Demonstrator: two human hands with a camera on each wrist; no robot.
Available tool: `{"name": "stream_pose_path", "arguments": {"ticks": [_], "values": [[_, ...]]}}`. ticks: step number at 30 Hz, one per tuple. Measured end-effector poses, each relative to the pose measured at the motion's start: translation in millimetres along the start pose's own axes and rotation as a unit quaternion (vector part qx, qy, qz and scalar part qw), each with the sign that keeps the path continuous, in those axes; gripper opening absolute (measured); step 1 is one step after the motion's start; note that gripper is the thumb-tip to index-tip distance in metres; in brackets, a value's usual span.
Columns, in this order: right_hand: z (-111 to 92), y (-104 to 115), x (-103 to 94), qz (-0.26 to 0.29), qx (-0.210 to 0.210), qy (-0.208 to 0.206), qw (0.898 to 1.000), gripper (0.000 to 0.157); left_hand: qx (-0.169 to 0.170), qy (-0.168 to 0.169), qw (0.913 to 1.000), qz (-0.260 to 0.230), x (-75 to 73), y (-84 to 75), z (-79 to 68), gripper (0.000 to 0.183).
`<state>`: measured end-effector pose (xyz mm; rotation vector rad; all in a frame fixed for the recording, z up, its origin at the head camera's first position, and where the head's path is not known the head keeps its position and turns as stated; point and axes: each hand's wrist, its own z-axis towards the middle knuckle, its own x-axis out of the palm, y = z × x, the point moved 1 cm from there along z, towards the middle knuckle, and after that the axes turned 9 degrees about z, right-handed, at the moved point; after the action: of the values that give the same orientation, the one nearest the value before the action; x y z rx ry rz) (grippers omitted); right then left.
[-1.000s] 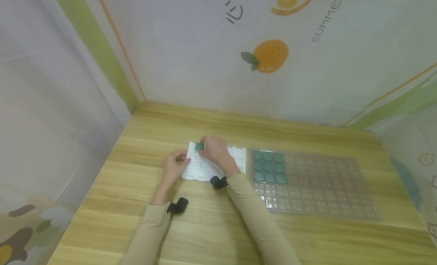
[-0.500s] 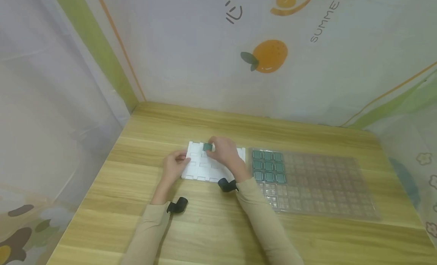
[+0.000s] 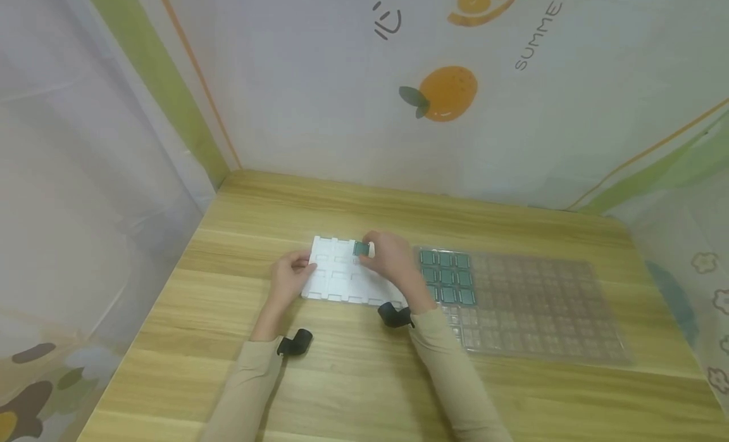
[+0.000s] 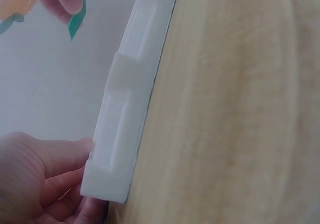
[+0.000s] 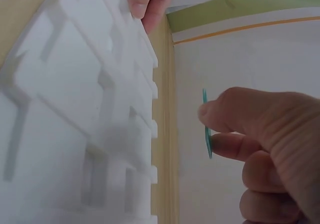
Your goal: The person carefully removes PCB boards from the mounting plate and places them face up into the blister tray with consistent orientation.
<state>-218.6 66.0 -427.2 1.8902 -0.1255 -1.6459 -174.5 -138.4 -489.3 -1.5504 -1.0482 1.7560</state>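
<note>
My right hand [image 3: 394,259] pinches a small square green circuit board [image 3: 361,248] between thumb and fingers, over the far part of a white slotted tray [image 3: 336,285]. In the right wrist view the board [image 5: 205,124] stands edge-on, apart from the tray [image 5: 55,149]. My left hand [image 3: 289,280] grips the tray's left edge; the left wrist view has its thumb [image 4: 70,156] at the rim with the other fingers curled lower down. The tray's right side is partly hidden behind my right hand and forearm.
To the right lies a long clear plastic blister tray [image 3: 541,309], with several green circuit boards [image 3: 448,277] in the pockets at its far left. Both trays are on a wooden table [image 3: 342,391]. A printed curtain [image 3: 319,100] hangs behind it.
My right hand has moved right along the far side of the white tray, carrying the green circuit board with it. My left hand has stayed at the tray's left edge.
</note>
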Motion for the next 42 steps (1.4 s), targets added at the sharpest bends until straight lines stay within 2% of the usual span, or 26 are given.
{"name": "stream_pose_path", "arguments": {"ticks": [8,15,22,29,37,42], "values": [[-16.4,-13.4,-5.2,0.010,-0.004,-0.028,1.000,0.031,-0.003,0.001,1.0000,-0.002,0.0,1.0,0.0,0.029],[-31.3,-23.3,-11.0,-0.006,-0.003,-0.042,0.999,0.030,-0.005,0.011,0.9999,-0.008,-0.6,1.4,-0.3,0.030],[-47.1,-35.5,-18.8,-0.005,0.018,-0.034,0.999,0.032,0.000,0.008,1.0000,-0.003,-1.2,1.3,-1.4,0.029],[-68.3,-55.5,-29.4,0.006,0.002,-0.055,0.998,0.033,-0.002,0.003,1.0000,-0.006,-1.0,0.0,-1.4,0.030],[-88.6,-73.1,-37.0,0.018,0.012,-0.045,0.999,0.034,-0.008,0.002,1.0000,0.000,-0.7,0.2,-0.3,0.030],[-98.4,-79.4,-41.0,0.005,-0.004,-0.053,0.999,0.034,-0.012,0.004,0.9999,-0.002,0.5,-0.2,0.2,0.030]]}}
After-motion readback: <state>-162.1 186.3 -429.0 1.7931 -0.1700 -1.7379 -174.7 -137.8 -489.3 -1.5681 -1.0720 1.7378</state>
